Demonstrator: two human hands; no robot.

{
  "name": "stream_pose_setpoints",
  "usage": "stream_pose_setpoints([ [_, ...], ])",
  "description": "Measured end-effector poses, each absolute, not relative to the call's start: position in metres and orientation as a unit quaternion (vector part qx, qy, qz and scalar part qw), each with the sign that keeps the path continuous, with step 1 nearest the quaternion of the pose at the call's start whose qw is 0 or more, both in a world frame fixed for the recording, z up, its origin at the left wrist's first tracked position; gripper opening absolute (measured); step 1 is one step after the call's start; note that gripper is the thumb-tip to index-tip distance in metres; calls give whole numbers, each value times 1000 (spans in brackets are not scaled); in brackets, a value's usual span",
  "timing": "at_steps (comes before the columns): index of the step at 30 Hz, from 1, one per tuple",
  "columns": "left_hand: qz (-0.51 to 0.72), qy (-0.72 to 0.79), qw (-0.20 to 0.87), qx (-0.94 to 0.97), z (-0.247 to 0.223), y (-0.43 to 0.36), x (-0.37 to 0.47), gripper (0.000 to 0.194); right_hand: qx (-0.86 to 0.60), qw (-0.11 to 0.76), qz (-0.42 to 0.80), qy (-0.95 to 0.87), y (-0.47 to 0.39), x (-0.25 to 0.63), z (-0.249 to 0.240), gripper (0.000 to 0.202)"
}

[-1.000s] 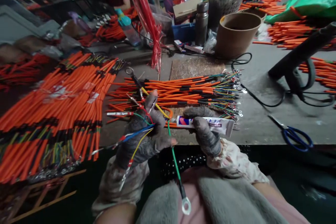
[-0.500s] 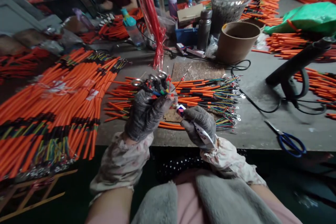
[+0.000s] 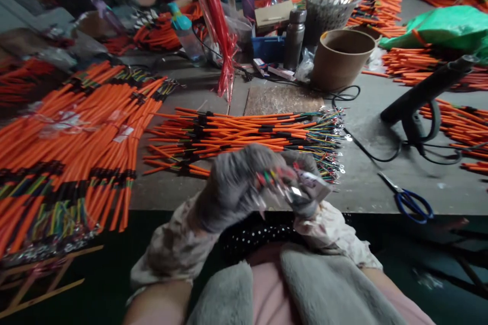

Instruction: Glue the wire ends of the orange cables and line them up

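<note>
1. Wire ends (image 3: 271, 177), blurred, with red, green and yellow parts, lie between the two gloved hands, above the table's near edge.
2. Left hand (image 3: 234, 185): fingers curl over and close on the wire ends, presumably to keep them gathered; the exact fingertip contact cannot be told.
3. Right hand (image 3: 307, 209): closed around a white tube (image 3: 317, 186), apparently so that it stays ready beside the wires.
4. Grey table (image 3: 366, 183): blue-handled scissors (image 3: 414, 205) lie near its front edge, probably for easy reach.
5. Orange cables (image 3: 251, 129) lie in a row beyond the hands, tips rightward, probably to keep like ends together; a larger pile (image 3: 76, 132) lies at left.
6. Black pistol-shaped tool (image 3: 423, 96), at right, and brown bucket (image 3: 335, 68), farther back.
7. Background: a full basket (image 3: 320, 15), hanging red strips (image 3: 221, 35), and two seated co-workers in a dim room.
</note>
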State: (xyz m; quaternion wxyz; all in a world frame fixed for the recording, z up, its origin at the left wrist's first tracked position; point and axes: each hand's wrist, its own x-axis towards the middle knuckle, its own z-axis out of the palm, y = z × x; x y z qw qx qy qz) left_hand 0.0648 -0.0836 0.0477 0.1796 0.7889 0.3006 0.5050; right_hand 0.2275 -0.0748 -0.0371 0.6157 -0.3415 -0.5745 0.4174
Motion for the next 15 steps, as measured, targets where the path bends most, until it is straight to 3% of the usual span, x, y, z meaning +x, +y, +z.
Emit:
stream_pose_setpoints([
  [5, 368, 240, 13, 898, 13, -121, 85, 25, -426, 576, 575, -395, -85, 258, -50, 25],
  [15, 310, 224, 15, 924, -7, -130, 97, 23, -431, 485, 627, -431, -71, 277, -49, 28],
])
